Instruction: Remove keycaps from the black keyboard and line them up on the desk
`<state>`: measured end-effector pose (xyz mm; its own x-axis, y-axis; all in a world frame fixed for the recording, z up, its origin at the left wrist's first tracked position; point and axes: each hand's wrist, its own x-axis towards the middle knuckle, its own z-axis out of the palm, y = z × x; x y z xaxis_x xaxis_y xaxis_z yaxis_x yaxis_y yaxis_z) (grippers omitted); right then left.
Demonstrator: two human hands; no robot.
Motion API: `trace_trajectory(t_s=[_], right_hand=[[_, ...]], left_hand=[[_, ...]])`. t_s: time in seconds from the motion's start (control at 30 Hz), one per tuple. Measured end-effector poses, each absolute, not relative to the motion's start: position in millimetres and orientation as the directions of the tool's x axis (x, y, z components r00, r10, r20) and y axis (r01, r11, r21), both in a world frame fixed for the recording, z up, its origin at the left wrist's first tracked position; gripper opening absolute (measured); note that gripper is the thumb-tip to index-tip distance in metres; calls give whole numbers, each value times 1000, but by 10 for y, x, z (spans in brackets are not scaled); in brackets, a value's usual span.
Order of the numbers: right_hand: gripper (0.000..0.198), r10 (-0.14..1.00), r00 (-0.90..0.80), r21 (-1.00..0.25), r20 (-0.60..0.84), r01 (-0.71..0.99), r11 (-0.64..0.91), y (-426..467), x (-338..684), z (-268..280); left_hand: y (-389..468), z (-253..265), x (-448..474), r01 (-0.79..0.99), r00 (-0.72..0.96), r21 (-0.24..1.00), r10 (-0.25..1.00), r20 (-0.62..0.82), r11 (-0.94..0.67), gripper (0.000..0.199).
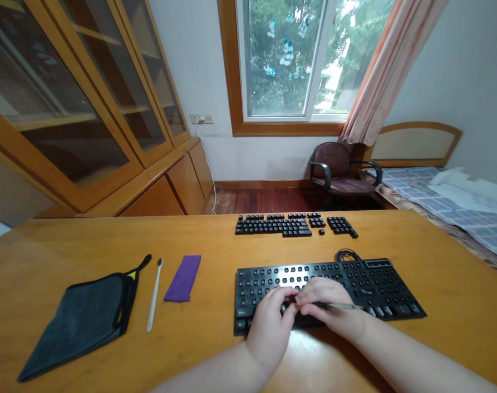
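A black keyboard (248, 289) lies on the wooden desk, most of its keycaps off and the bare switch posts showing. A few caps remain along its left edge and lower right. Over its lower middle, my left hand (270, 322) is closed, thumb and fingers curled together; what lies between them is hidden. Fingertips touching it, my right hand (330, 305) is closed around a thin, pale, stick-like tool (340, 306), whose tip I cannot make out. Removed black keycaps (273, 225) are laid out in keyboard order behind the keyboard.
To the left lie a folded dark grey cloth (88, 311), a white toothbrush (154, 297) and a purple cloth (184, 279). The keyboard's coiled cable (347, 254) sits at its back edge. Beyond the desk are an office chair (334, 164), a bed (440, 191) and a glass-door cabinet (133, 158).
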<state>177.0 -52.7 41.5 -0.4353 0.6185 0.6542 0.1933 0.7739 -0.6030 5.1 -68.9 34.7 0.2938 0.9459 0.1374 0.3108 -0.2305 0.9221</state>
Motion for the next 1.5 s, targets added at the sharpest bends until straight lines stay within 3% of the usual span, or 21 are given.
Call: trace_trajectory(t_s=[0.23, 0.5, 0.7, 1.03, 1.27, 1.5], right_hand=[[25, 655, -397, -652, 644, 165, 740, -528, 1804, 359], [29, 594, -452, -608, 666, 134, 783, -513, 1807, 431], [27, 646, -404, -620, 647, 214, 755, -558, 1799, 452], [26, 603, -400, -562, 690, 227, 795, -563, 1845, 391], [32, 677, -408, -671, 612, 184, 718, -536, 1837, 425], [14, 683, -386, -651, 621, 232, 723, -537, 1853, 387]], left_hand=[[-681, 256, 65, 228, 186, 960, 975, 124, -165, 16], [-663, 172, 75, 97, 211, 985, 970, 121, -144, 20], [-650, 201, 67, 78, 218, 990, 971, 95, -114, 23], [-630, 327, 18, 257, 323, 942, 938, 127, -216, 25], [-610, 230, 80, 0, 225, 999, 973, 50, -51, 21], [-591, 302, 80, -189, 250, 979, 968, -31, 80, 23]])
